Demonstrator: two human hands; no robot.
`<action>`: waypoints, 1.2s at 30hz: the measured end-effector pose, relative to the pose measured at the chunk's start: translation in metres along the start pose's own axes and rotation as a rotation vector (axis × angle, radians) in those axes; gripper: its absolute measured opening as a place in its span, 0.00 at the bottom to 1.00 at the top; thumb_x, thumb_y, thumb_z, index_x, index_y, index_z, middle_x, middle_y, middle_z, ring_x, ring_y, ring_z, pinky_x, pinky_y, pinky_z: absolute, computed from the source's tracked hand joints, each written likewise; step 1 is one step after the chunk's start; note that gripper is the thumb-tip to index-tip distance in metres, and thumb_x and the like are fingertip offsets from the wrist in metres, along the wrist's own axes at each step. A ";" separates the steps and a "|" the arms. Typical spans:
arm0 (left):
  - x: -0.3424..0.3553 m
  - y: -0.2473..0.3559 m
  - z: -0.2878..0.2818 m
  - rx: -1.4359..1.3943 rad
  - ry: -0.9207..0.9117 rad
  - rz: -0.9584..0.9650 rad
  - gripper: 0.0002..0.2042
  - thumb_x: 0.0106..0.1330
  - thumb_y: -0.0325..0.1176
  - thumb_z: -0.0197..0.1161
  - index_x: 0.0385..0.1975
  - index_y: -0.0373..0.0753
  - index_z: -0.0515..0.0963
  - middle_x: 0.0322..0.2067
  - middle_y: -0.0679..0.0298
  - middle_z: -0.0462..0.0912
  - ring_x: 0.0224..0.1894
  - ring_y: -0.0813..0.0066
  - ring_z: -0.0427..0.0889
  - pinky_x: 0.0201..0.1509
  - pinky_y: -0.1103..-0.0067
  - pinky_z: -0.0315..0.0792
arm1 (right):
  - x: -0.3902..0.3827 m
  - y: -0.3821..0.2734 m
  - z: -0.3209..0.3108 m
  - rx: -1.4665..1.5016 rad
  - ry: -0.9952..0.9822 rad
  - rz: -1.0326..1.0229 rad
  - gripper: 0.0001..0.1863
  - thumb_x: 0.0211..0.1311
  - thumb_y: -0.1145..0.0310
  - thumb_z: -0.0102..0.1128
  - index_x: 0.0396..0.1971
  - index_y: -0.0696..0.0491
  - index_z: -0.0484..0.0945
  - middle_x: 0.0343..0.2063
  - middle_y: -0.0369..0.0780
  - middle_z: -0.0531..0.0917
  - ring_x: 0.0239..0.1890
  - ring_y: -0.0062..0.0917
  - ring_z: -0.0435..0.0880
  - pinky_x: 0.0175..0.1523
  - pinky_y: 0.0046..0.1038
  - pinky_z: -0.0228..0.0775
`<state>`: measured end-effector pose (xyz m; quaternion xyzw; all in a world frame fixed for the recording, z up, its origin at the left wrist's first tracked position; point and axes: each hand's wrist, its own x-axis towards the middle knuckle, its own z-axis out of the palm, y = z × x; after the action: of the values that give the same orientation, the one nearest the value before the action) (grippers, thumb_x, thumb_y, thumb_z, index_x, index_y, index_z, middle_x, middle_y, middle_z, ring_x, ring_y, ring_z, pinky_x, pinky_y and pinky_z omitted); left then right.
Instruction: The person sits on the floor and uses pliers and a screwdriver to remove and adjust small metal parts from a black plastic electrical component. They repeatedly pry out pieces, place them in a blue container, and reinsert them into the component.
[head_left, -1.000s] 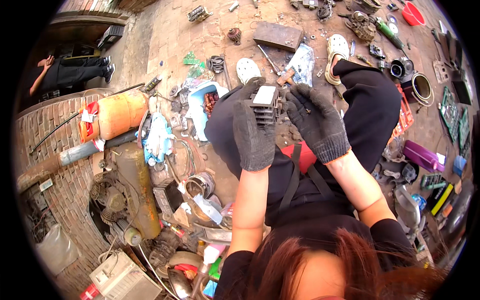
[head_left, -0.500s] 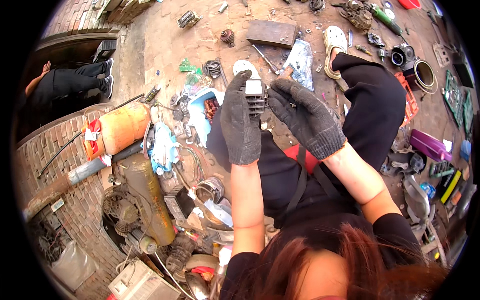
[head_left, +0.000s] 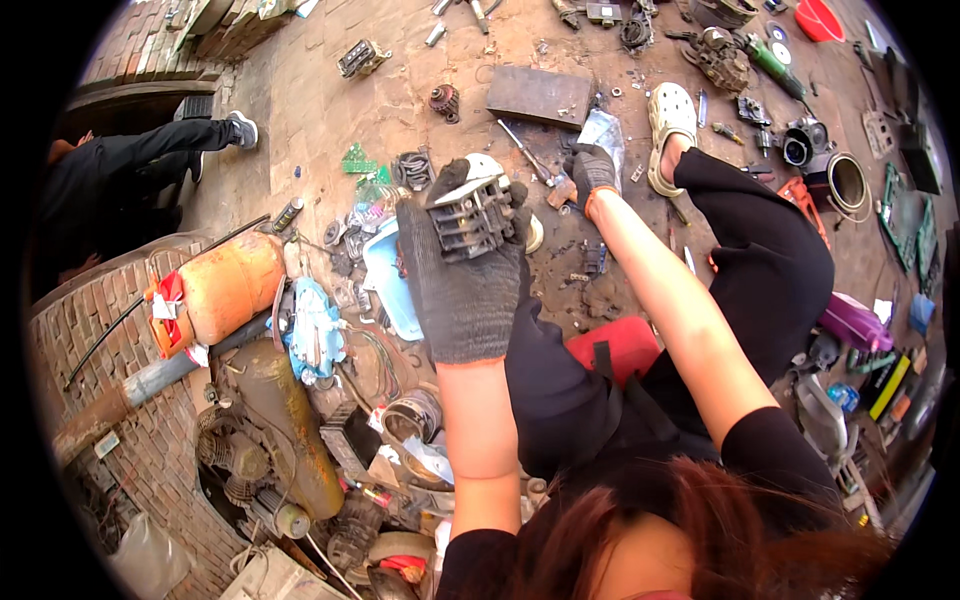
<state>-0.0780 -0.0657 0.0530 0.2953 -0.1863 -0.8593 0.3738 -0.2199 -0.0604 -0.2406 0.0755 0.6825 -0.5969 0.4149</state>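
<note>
My left hand (head_left: 465, 290), in a dark knitted glove, is closed round a dark slotted block (head_left: 472, 222), apparently an electrical part, with a pale top face and a row of ribbed openings. My gloved right hand (head_left: 592, 172) is stretched out low over the ground. Its fingers are curled down beside a clear plastic bag (head_left: 604, 135) and a small brown piece (head_left: 562, 192); what they grip, if anything, is hidden. Just left of that hand lies a thin metal-shafted tool (head_left: 522, 146). A light blue basin (head_left: 388, 280) stands left of the left hand.
A dark rectangular block (head_left: 538, 95) lies ahead. An orange gas cylinder (head_left: 228, 285) lies at the left, near another person's leg (head_left: 190, 135). Metal parts, a green angle grinder (head_left: 775, 66) and a purple container (head_left: 856, 320) are strewn to the right. A red object (head_left: 615, 348) sits between my legs.
My right hand has left the block and reached forward to the ground by the plastic bag. The left hand has tilted the block. The other person's legs have shifted.
</note>
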 end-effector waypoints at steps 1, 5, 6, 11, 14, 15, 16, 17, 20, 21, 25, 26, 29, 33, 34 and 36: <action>0.017 -0.019 0.021 -0.034 -0.032 -0.068 0.27 0.70 0.54 0.44 0.51 0.34 0.71 0.44 0.51 0.78 0.43 0.55 0.79 0.47 0.63 0.77 | 0.087 0.015 -0.034 -0.139 0.157 -0.340 0.15 0.56 0.75 0.46 0.42 0.57 0.77 0.32 0.45 0.83 0.34 0.31 0.82 0.40 0.31 0.75; -0.005 -0.001 -0.003 -0.001 0.156 0.028 0.27 0.71 0.51 0.43 0.52 0.31 0.69 0.44 0.49 0.77 0.41 0.60 0.80 0.43 0.70 0.79 | 0.084 -0.019 0.014 -0.816 0.093 -0.664 0.14 0.55 0.74 0.49 0.40 0.47 0.81 0.44 0.44 0.80 0.48 0.39 0.78 0.53 0.36 0.69; -0.006 0.000 -0.004 0.108 0.208 0.061 0.26 0.71 0.49 0.42 0.53 0.30 0.69 0.44 0.48 0.77 0.39 0.63 0.81 0.39 0.75 0.80 | 0.097 -0.022 0.015 -0.916 0.069 -0.723 0.15 0.55 0.74 0.50 0.40 0.46 0.81 0.45 0.43 0.80 0.50 0.38 0.77 0.55 0.36 0.68; -0.022 0.010 0.004 -0.239 0.401 0.074 0.28 0.69 0.51 0.49 0.58 0.31 0.66 0.52 0.47 0.71 0.53 0.48 0.71 0.55 0.59 0.70 | 0.145 -0.024 0.013 -1.243 0.004 -0.886 0.18 0.51 0.75 0.53 0.42 0.43 0.80 0.47 0.39 0.80 0.57 0.36 0.71 0.62 0.35 0.61; -0.019 0.016 0.008 -0.340 0.455 0.103 0.29 0.68 0.51 0.52 0.57 0.31 0.67 0.52 0.43 0.70 0.53 0.41 0.69 0.55 0.56 0.69 | 0.163 -0.019 0.006 -1.191 -0.039 -0.958 0.21 0.49 0.75 0.55 0.46 0.44 0.79 0.47 0.38 0.80 0.57 0.36 0.72 0.63 0.37 0.60; -0.018 0.017 0.007 -0.327 0.459 0.110 0.29 0.68 0.51 0.51 0.57 0.31 0.67 0.52 0.43 0.70 0.53 0.41 0.69 0.55 0.56 0.69 | 0.169 -0.018 0.001 -1.153 -0.060 -0.971 0.21 0.49 0.75 0.54 0.46 0.44 0.79 0.47 0.39 0.80 0.57 0.37 0.72 0.63 0.37 0.60; -0.018 0.014 0.005 -0.294 0.463 0.111 0.29 0.68 0.51 0.51 0.57 0.31 0.67 0.52 0.43 0.70 0.53 0.41 0.69 0.55 0.56 0.69 | 0.173 -0.016 -0.007 -1.116 -0.078 -0.983 0.21 0.49 0.75 0.53 0.46 0.45 0.78 0.46 0.39 0.80 0.57 0.37 0.71 0.63 0.38 0.61; -0.018 0.012 0.004 -0.254 0.474 0.110 0.29 0.68 0.51 0.51 0.57 0.31 0.67 0.52 0.43 0.70 0.54 0.41 0.69 0.55 0.56 0.69 | 0.176 -0.014 -0.016 -1.078 -0.094 -0.995 0.22 0.50 0.76 0.52 0.47 0.45 0.78 0.46 0.40 0.80 0.57 0.38 0.71 0.62 0.38 0.61; -0.016 0.014 0.001 -0.121 0.510 0.126 0.29 0.68 0.52 0.51 0.58 0.31 0.67 0.52 0.43 0.70 0.54 0.41 0.69 0.55 0.56 0.69 | 0.160 -0.021 -0.025 -0.777 -0.038 -0.996 0.18 0.53 0.73 0.51 0.46 0.47 0.78 0.44 0.44 0.81 0.51 0.40 0.76 0.58 0.37 0.65; -0.016 0.014 0.000 -0.107 0.507 0.131 0.29 0.68 0.52 0.50 0.58 0.31 0.67 0.52 0.43 0.71 0.54 0.41 0.69 0.55 0.56 0.69 | 0.145 -0.022 -0.028 -0.674 -0.026 -0.953 0.17 0.54 0.71 0.52 0.45 0.47 0.79 0.43 0.45 0.81 0.49 0.40 0.77 0.56 0.37 0.66; -0.010 0.010 -0.005 -0.281 0.266 0.066 0.29 0.69 0.52 0.49 0.57 0.31 0.68 0.52 0.40 0.71 0.55 0.40 0.68 0.54 0.57 0.69 | 0.100 0.007 -0.056 -0.661 0.264 -0.768 0.12 0.55 0.69 0.52 0.38 0.52 0.80 0.37 0.46 0.82 0.43 0.40 0.80 0.51 0.38 0.69; -0.008 0.009 -0.006 -0.275 0.200 0.063 0.28 0.69 0.51 0.49 0.57 0.30 0.68 0.52 0.41 0.72 0.54 0.41 0.69 0.54 0.57 0.69 | 0.087 0.024 -0.062 -0.631 0.272 -0.746 0.12 0.55 0.69 0.52 0.38 0.52 0.80 0.37 0.47 0.82 0.42 0.41 0.80 0.50 0.37 0.70; -0.004 0.002 -0.004 -0.197 0.192 0.084 0.26 0.69 0.49 0.50 0.55 0.30 0.70 0.49 0.44 0.75 0.51 0.44 0.72 0.51 0.58 0.69 | 0.040 0.083 -0.083 -0.668 0.377 -0.569 0.13 0.55 0.69 0.52 0.38 0.56 0.78 0.37 0.48 0.82 0.42 0.41 0.81 0.49 0.36 0.71; -0.009 0.005 -0.016 -0.235 0.185 0.096 0.26 0.68 0.49 0.51 0.54 0.29 0.70 0.47 0.45 0.76 0.50 0.47 0.74 0.51 0.58 0.70 | -0.051 0.155 -0.111 -0.746 0.493 -0.356 0.10 0.53 0.69 0.56 0.35 0.57 0.76 0.36 0.50 0.79 0.43 0.44 0.77 0.50 0.40 0.68; -0.009 0.004 -0.016 -0.237 0.166 0.092 0.26 0.68 0.48 0.51 0.54 0.29 0.70 0.46 0.45 0.77 0.49 0.47 0.75 0.52 0.58 0.70 | -0.065 0.172 -0.123 -0.711 0.513 -0.304 0.10 0.53 0.68 0.57 0.34 0.56 0.75 0.35 0.49 0.79 0.43 0.44 0.77 0.49 0.40 0.68; -0.008 0.000 -0.014 -0.255 0.219 0.107 0.26 0.68 0.48 0.51 0.53 0.29 0.70 0.46 0.46 0.77 0.48 0.47 0.75 0.52 0.59 0.70 | -0.092 0.192 -0.142 -0.861 0.470 -0.282 0.11 0.54 0.65 0.57 0.36 0.52 0.75 0.35 0.48 0.79 0.42 0.43 0.77 0.48 0.41 0.68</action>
<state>-0.0644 -0.0616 0.0452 0.3271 -0.0493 -0.8176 0.4713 -0.1137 0.1535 -0.3332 -0.0629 0.9451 -0.2785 0.1591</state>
